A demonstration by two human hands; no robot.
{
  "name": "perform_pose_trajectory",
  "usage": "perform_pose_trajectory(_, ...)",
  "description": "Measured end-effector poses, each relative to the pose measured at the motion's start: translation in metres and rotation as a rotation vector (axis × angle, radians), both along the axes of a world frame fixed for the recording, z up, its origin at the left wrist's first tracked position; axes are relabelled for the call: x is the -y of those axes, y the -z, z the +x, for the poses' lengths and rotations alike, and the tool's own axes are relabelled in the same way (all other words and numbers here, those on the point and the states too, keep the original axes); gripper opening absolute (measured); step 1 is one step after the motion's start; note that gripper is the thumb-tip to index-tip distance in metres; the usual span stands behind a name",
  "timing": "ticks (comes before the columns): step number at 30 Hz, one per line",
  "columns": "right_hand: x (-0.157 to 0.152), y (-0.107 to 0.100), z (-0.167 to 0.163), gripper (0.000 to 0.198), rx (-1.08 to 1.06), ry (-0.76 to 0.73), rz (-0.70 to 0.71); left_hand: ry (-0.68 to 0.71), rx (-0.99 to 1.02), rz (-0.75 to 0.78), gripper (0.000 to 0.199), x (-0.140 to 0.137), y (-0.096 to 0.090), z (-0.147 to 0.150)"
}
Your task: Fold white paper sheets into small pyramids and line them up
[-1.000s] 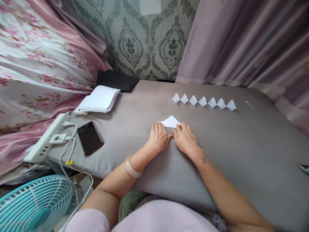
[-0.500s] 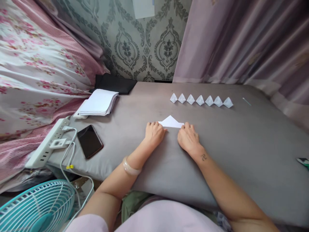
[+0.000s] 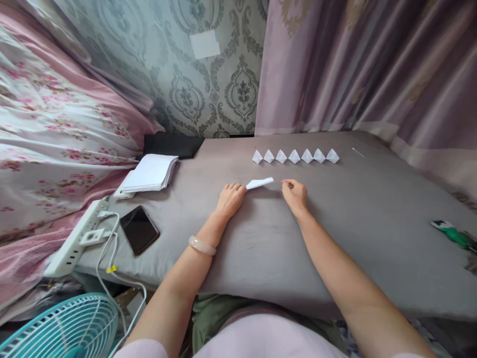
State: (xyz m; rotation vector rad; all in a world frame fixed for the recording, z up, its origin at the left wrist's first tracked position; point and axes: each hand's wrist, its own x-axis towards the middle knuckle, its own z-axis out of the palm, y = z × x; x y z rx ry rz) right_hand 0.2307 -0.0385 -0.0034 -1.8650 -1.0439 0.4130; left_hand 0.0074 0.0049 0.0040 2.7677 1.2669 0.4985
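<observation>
My left hand (image 3: 231, 199) is closed on the left end of a folded white paper (image 3: 260, 183). The paper is tilted, its right end raised off the grey table cover. To its right is my right hand (image 3: 295, 195), apart from the paper, with the fingers curled and thumb and forefinger close together; whether anything small is between them I cannot make out. Beyond both hands, several small folded paper pieces (image 3: 294, 156) with pointed tops stand in a row.
A stack of white paper (image 3: 151, 171) lies at the left, near a black folded cloth or bag (image 3: 173, 145). A phone (image 3: 139, 229), a power strip (image 3: 78, 238) with cables and a turquoise fan (image 3: 63, 323) are closer. A green-and-white object (image 3: 452, 234) lies far right.
The paper has gone from lying flat between both hands to being tilted up in my left hand. My right hand has let go of its right end. The view has shifted.
</observation>
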Motion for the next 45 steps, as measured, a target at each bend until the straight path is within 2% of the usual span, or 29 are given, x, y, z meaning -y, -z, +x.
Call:
perform_pose_trajectory(3, -0.002, -0.005, -0.005, 0.042, -0.138, -0.052, 0.099, -0.075, 0.428, -0.098, 0.032, 0.004, -0.001, 0.002)
perform_pose_trajectory(5, -0.001, -0.012, -0.01, 0.05, -0.31, -0.163, 0.179, -0.083, 0.754, -0.308, 0.035, 0.008, -0.002, 0.004)
perform_pose_trajectory(7, 0.003, -0.021, -0.017, 0.056, -0.495, -0.306, 0.225, -0.042, 0.956, -0.492, 0.039, 0.012, -0.002, 0.008)
perform_pose_trajectory(9, 0.008, -0.029, -0.025, 0.059, -0.584, -0.387, 0.233, -0.016, 1.035, -0.586, 0.041, 0.016, -0.002, 0.012)
perform_pose_trajectory(11, 0.012, -0.036, -0.032, 0.058, -0.615, -0.421, 0.257, 0.002, 1.036, -0.615, 0.04, 0.02, -0.003, 0.015)
perform_pose_trajectory(15, 0.017, -0.043, -0.041, 0.044, -0.613, -0.406, 0.343, 0.046, 0.941, -0.522, 0.035, 0.028, -0.004, 0.019)
perform_pose_trajectory(19, 0.019, -0.042, -0.038, 0.033, -0.51, -0.405, 0.307, 0.084, 0.868, -0.506, 0.03, 0.034, -0.01, 0.019)
perform_pose_trajectory(23, 0.022, -0.045, -0.039, 0.029, -0.335, -0.5, 0.247, 0.062, 1.14, -0.658, 0.033, 0.033, -0.021, 0.022)
perform_pose_trajectory(29, 0.019, -0.07, -0.06, 0.034, -0.271, -0.62, 0.321, 0.128, 1.495, -0.725, 0.028, 0.028, -0.051, 0.03)
perform_pose_trajectory(31, 0.017, -0.083, -0.065, 0.036, -0.147, -0.592, 0.342, 0.133, 1.582, -0.726, 0.026, 0.025, -0.063, 0.031)
perform_pose_trajectory(35, 0.009, -0.105, -0.073, 0.028, 0.238, -0.42, 0.502, 0.045, 1.732, -0.73, 0.027, 0.018, -0.08, 0.032)
perform_pose_trajectory(37, 0.004, -0.11, -0.077, 0.018, 0.347, -0.416, 0.538, 0.036, 1.795, -0.763, 0.028, 0.014, -0.083, 0.033)
perform_pose_trajectory(40, -0.004, -0.111, -0.085, 0.012, 0.457, -0.45, 0.511, 0.056, 1.898, -0.782, 0.028, 0.007, -0.081, 0.035)
perform_pose_trajectory(45, -0.015, -0.101, -0.093, 0.016, 0.515, -0.469, 0.508, 0.05, 1.886, -0.735, 0.031, 0.001, -0.074, 0.03)
